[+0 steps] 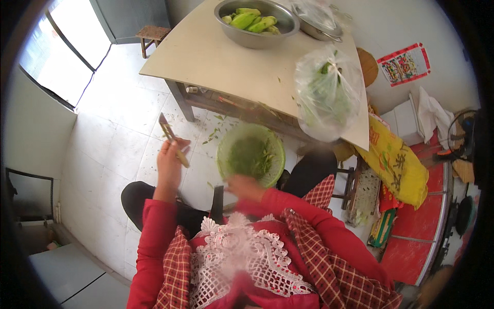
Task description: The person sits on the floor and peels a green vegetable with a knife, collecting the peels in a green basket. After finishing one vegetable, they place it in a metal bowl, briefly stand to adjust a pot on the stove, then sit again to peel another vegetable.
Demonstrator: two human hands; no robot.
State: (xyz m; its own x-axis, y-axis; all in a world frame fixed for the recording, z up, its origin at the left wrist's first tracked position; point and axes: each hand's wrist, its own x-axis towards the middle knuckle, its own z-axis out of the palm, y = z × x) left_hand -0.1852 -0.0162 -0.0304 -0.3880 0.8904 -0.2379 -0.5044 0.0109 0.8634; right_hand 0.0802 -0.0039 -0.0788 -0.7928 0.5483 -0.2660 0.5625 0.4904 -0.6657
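My left hand [170, 158] is raised over the floor, closed around a slender object [166, 127] with a brownish upper end and a pale yellow-green lower end; whether it is a tool or a vegetable piece cannot be told. Blurred, my right hand [244, 188] is at the near rim of a light green plastic basin [281, 148]. Whether it holds something is unclear. Chopped green leaves [251, 156] lie in the basin. A dark flat strip [217, 201], perhaps a blade, stands out just left of my right hand, above my lap.
On the table [231, 73] stand a steel bowl [251, 40] of pale green vegetables, a lidded pot [318, 29] and a clear plastic bag [326, 96] of greens. Leaf scraps [216, 133] litter the tiles. A yellow printed bag [397, 162] hangs right; a small stool [153, 34] stands far left.
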